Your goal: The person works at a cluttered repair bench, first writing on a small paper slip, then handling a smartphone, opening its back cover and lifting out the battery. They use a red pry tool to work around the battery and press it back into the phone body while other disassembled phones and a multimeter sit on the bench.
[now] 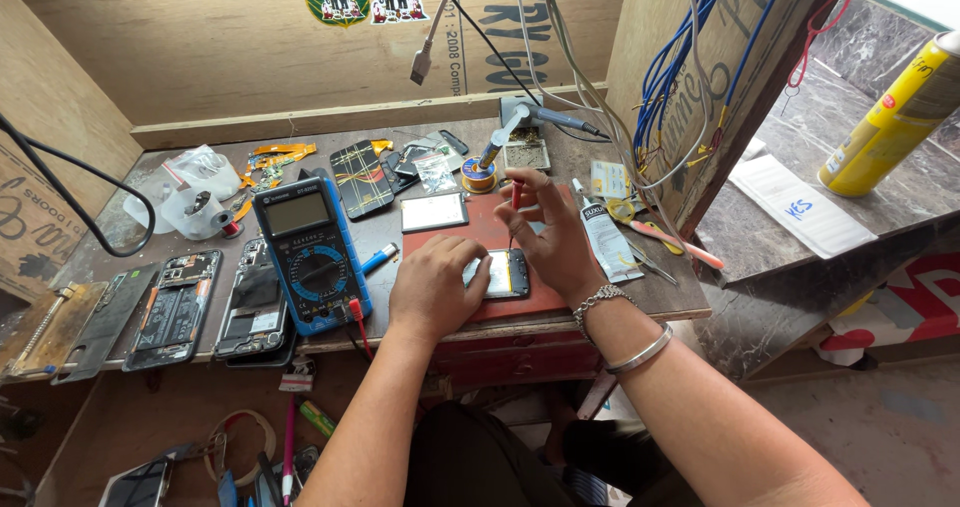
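My left hand [432,289] rests on a small opened phone [503,273] that lies on a red mat [478,229] at the bench's front edge, fingers curled over its left end. My right hand [553,235] hovers over the phone's right end and pinches a thin red-handled screwdriver [515,199], tip pointing down at the phone. A bracelet and a bangle sit on my right wrist.
A blue multimeter [310,252] with a red probe lead lies left of my hands. Several opened phones [215,307] line the left side. A solder spool [479,175], white tube [603,240], tweezers, hanging cables [560,57] and a yellow spray can [895,117] stand behind and right.
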The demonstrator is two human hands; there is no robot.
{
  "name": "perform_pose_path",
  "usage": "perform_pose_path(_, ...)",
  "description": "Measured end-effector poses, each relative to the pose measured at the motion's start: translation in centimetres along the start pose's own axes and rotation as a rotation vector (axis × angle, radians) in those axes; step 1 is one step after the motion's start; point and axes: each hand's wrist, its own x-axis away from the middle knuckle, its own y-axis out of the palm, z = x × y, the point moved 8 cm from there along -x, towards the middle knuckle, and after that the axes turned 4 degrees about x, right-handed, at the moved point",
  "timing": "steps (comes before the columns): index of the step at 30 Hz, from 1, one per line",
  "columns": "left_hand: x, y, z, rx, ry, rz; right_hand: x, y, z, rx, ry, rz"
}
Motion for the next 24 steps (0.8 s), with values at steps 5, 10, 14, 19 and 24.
perform_pose_path(5,-0.1,-0.3,0.2,0.005,0.028,0.024,0.4,-0.3,1.2,0.127,0.112,0.009)
perform_pose_path(10,0.0,-0.1,0.2,0.011,0.003,0.008,0.5,0.2,1.5,-0.11,0.16,-0.041)
perform_pose_path(14,-0.1,-0.3,0.2,0.011,0.014,0.017,0.2,0.0,0.4,0.007,0.063,-0.015)
perform_pose_path(19,-0.1,-0.2,0.2,0.012,0.014,0.017,0.3,0.0,0.8,0.165,0.108,-0.018)
perform_pose_path(24,0.0,-0.1,0.1,0.015,0.001,0.013,0.6,0.6,1.7,-0.301,0.2,-0.084)
